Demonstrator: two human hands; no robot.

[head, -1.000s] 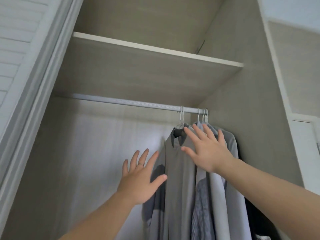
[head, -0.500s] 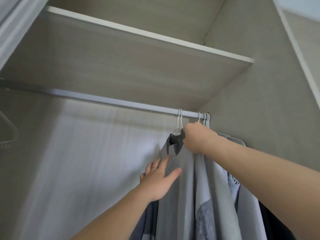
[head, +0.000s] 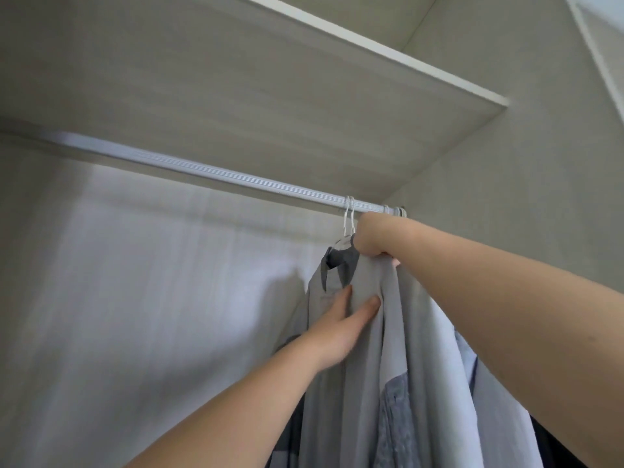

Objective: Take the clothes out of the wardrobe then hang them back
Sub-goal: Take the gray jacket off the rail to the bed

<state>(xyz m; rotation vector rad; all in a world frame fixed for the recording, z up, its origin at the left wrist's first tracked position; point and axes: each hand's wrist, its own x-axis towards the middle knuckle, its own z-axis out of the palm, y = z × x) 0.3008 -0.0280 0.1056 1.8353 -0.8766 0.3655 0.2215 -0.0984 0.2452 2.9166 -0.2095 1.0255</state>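
The grey shirt point(head: 358, 366) was found hanging from the wardrobe rail point(head: 202, 172) on a white hanger point(head: 348, 221), near the rail's right end and just beside the side wall point(head: 506, 214); its dark collar point(head: 341, 261) was located directly below the hanger hook. The right hand point(head: 371, 236) was closed into a fist around the shirt's shoulder fabric beside the collar, with fingers curled and thumb tucked beneath the gathered cloth; whether the hanger itself was also enclosed could not be determined. The left hand point(head: 341, 329) was laid flat on the shirt front below the collar, fingers straight and thumb spread (nothing was gripped by it). Further hanger hooks point(head: 398, 211) were seated on the rail behind the right hand, at the wall end. To the right of the shirt, a patterned blue-grey garment point(head: 398, 410) and a pale blue garment point(head: 496, 417) were hung close together; a dark garment point(head: 547, 444) was partly visible at the lower right edge. A shelf point(head: 270, 79) was fixed above the rail — its white front edge was seen from below.
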